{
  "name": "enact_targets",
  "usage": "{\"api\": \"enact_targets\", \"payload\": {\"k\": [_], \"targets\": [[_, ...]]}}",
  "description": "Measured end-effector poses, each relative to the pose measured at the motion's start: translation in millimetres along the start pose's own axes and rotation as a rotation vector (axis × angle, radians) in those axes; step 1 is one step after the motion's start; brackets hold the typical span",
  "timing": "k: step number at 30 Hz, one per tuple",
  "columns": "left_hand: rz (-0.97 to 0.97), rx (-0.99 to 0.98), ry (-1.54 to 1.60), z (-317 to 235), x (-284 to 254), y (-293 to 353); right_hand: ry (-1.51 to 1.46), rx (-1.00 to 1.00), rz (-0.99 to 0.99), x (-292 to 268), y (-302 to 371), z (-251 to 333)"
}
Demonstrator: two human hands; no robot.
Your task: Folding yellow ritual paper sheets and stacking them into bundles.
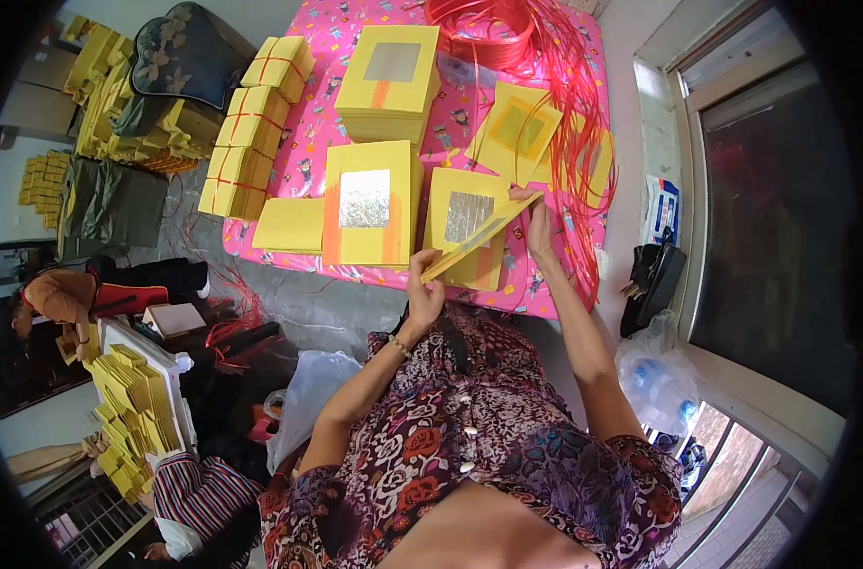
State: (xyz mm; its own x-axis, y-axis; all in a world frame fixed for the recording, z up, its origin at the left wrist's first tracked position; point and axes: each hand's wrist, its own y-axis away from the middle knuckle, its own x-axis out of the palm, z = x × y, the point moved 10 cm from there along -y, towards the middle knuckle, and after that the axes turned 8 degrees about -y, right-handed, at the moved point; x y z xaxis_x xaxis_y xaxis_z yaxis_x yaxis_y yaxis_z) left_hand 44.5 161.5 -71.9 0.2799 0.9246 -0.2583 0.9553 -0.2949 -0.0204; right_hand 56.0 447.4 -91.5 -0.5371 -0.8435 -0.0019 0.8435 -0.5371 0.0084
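Between my two hands is a thin sheaf of yellow joss paper (pixel 481 243), tilted and seen nearly edge-on. My left hand (pixel 425 294) pinches its near left corner. At the far right corner, my right hand (pixel 540 228) grips it. Partly hidden beneath the sheaf lies a stack of joss paper (pixel 460 201) with a silver foil square on top. A taller foil-topped stack (pixel 372 169) stands just left of it. Beyond my right hand, loose yellow sheets (pixel 515 133) lie overlapping under strands of red plastic strapping (pixel 583 114).
Red-tied bundles (pixel 247 152) line the left edge of the pink patterned table (pixel 308 95). Another tall stack (pixel 386 76) and a red strapping coil (pixel 479 33) are at the back. At lower left, people handle yellow paper (pixel 133 417). A window (pixel 773 209) is at right.
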Motion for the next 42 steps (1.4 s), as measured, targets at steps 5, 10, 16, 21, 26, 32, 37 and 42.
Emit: {"api": "enact_targets", "payload": {"k": [5, 10, 16, 21, 26, 32, 37, 42], "targets": [[0.118, 0.019, -0.09, -3.1, 1.3, -3.7, -0.011, 0.085, -0.087, -0.8, -2.2, -2.3], [0.33, -0.148, 0.006, -35.1, 16.5, -9.5, -0.047, 0.176, 0.048, 3.5, -6.7, -10.6], [0.407, 0.049, 0.067, -58.7, 33.1, -22.7, -0.823, 0.586, 0.37, 98.1, 69.0, 1.3], [0.713, -0.259, 0.373, -57.3, 55.1, -18.7, -0.949, 0.655, 0.457, 105.6, 96.1, -23.5], [0.699, -0.434, 0.542, -81.0, 43.2, -24.5, -0.704, 0.798, 0.311, 83.5, 91.0, -18.0], [0.494, -0.417, 0.463, -73.2, 25.2, -40.2, -0.672, 0.7, 0.241, 70.1, 68.5, 84.5], [0.501, -0.344, 0.412, -102.2, 25.6, -52.4, -0.286, 0.559, 0.245, 66.0, 69.5, 103.5], [0.492, -0.469, 0.489, -115.9, 23.7, -54.4, -0.336, 0.549, 0.2, 65.6, 68.1, 105.9]]}}
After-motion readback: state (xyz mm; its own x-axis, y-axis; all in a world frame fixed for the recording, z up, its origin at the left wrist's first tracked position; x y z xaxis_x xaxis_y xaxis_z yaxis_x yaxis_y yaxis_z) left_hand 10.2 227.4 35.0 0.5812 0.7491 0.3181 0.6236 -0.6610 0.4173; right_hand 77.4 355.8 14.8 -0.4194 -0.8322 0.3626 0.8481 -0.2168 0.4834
